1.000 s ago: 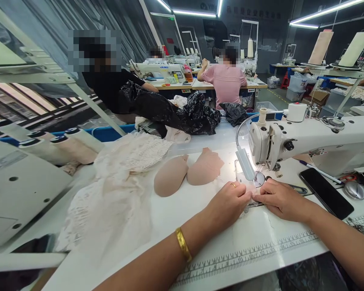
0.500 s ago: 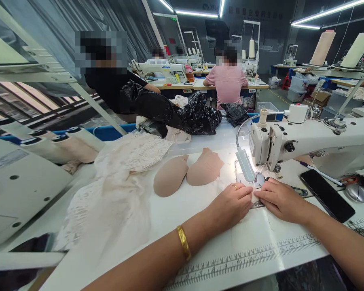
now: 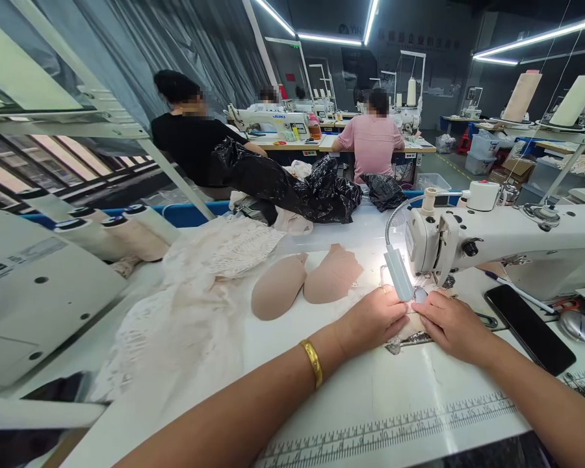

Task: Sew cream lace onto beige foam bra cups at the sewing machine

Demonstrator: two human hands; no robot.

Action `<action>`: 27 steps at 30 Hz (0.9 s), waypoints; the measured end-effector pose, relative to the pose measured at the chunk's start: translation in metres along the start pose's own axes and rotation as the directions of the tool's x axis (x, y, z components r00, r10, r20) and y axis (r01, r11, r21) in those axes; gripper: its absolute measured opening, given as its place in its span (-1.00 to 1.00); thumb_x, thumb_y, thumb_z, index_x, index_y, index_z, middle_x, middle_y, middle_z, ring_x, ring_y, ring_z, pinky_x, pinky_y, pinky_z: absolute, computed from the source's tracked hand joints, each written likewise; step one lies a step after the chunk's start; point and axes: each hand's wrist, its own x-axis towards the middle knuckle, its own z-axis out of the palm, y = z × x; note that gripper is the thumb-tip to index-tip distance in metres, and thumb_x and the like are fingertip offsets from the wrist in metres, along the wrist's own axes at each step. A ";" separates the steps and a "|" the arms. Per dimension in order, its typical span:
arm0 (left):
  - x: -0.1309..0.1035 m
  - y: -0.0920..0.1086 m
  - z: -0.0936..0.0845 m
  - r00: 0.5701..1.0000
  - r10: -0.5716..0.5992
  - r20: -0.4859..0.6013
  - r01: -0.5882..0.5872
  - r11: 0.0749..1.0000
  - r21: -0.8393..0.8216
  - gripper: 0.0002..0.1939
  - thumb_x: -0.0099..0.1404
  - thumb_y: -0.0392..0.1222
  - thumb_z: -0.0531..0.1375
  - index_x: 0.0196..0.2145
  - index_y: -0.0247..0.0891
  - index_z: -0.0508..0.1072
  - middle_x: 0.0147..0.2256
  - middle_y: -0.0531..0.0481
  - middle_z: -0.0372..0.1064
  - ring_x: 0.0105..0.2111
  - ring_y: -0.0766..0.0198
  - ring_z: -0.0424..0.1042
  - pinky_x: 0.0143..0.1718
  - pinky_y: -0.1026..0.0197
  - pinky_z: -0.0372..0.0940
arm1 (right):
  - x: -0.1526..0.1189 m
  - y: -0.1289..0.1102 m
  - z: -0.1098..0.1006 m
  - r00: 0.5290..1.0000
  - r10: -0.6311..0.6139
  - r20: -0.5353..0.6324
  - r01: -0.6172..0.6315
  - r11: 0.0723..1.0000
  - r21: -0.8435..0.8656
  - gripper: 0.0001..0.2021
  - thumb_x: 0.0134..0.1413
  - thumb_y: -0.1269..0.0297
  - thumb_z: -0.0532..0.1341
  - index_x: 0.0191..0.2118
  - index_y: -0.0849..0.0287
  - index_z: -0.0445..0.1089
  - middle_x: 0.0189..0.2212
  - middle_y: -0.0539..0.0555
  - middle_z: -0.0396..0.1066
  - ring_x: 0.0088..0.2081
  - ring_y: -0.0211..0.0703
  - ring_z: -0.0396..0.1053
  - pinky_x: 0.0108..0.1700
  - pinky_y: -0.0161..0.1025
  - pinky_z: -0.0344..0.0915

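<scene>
Side by side at the sewing machine's (image 3: 472,237) needle area, my two hands work on a small pale piece of fabric (image 3: 407,329). My left hand (image 3: 374,318), fingers drawn together, presses its left side. Closed on the right side, my right hand (image 3: 454,326) has its thumb and fingertips close to the presser foot, which is mostly hidden. A grey lamp (image 3: 398,273) lights the spot from above. Left of my hands lie two beige bra cups (image 3: 279,287), and farther left a heap of cream lace fabric (image 3: 190,305).
A black phone (image 3: 530,330), a pen (image 3: 519,292) and a silver round object (image 3: 578,326) lie on the right. A ruler strip (image 3: 394,426) runs along the front edge. Thread cones (image 3: 141,227) stand left. Black plastic bags (image 3: 329,192) and two seated people are beyond the table.
The view has shifted slightly, so everything sits a little lower and farther right. More pale fabric shows between my hands, which stay by the needle area.
</scene>
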 end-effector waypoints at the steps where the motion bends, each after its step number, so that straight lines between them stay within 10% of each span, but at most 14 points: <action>1: 0.000 -0.002 0.000 1.000 0.001 -0.002 0.000 1.000 0.002 -0.71 0.51 -0.31 0.02 -0.40 -0.23 0.35 -0.31 -0.06 0.46 -0.33 0.21 0.34 -0.21 0.14 0.30 | 0.000 0.000 0.000 1.000 -0.001 -0.003 0.001 1.000 -0.008 -0.75 0.37 0.43 0.07 0.00 0.13 0.46 -0.35 0.09 0.32 -0.29 -0.02 0.32 -0.41 -0.20 0.20; 27: 0.018 0.000 -0.010 0.979 -0.194 0.060 0.190 0.980 0.067 -0.75 0.42 -0.31 0.06 -0.44 -0.24 0.36 -0.38 -0.08 0.35 -0.35 0.14 0.27 -0.30 0.12 0.14 | -0.003 0.004 0.001 0.997 0.070 0.017 -0.071 0.997 0.043 -0.74 0.37 0.40 0.07 0.00 0.06 0.46 -0.33 0.10 0.37 -0.30 0.00 0.33 -0.29 -0.14 0.26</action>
